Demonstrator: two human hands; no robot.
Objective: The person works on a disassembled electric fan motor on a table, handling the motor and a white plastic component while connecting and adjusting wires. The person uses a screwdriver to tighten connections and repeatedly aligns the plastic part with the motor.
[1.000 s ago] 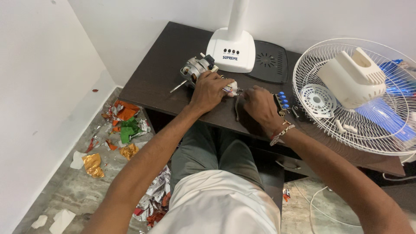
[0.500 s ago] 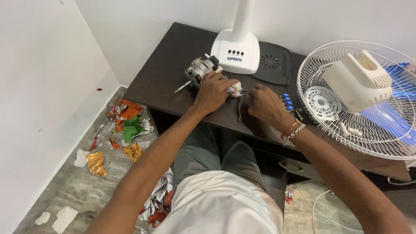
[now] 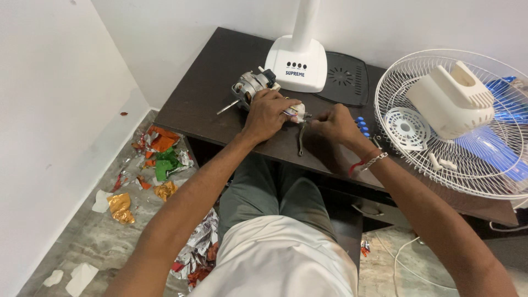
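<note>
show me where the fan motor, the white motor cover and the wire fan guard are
fan motor [image 3: 248,88], head view: on its metal body, left of the left hand.
white motor cover [image 3: 448,102], head view: on its broad side face.
wire fan guard [image 3: 404,125], head view: on its round white centre hub.

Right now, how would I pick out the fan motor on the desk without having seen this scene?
Start at the dark wooden desk and find the white fan base at its back edge. Just left of it, touching the left hand, lies the motor: bare metal, with a thin shaft poking out.
</note>
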